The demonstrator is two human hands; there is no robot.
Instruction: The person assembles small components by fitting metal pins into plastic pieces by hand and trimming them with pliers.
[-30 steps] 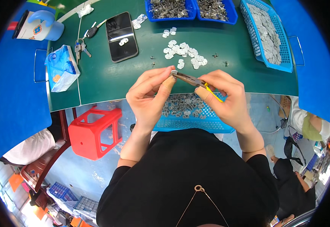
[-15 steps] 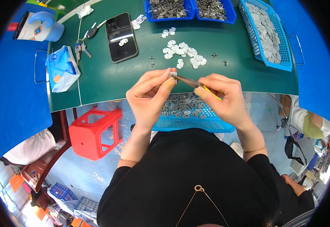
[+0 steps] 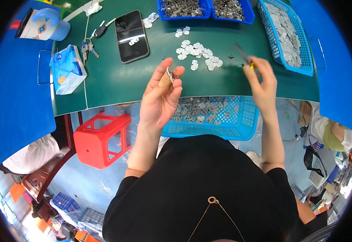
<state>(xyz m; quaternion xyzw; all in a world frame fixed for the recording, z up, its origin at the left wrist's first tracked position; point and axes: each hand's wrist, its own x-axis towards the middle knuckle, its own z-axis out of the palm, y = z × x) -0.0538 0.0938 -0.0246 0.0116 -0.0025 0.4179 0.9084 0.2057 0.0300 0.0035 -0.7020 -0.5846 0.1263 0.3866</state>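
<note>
My left hand is raised above the table's near edge. Its thumb and fingertips pinch a small white plastic part with metal bits at its side, partly hidden by the fingers. Off to the right, my right hand grips a pair of pliers with yellow handles, the slim jaws pointing up and left and smeared by motion. Beyond the hands, a loose cluster of flat white plastic parts lies on the green tabletop. Close to the pliers' tip is a small dark metal piece.
A light-blue basket with finished-looking parts sits below the table edge. Blue bins of metal pieces and a basket of white parts line the far side. A phone, keys and tissue pack lie left; a red stool stands below.
The pliers have left the white part and moved right with my right hand. My left hand has turned and shifted slightly left, still pinching the part.
</note>
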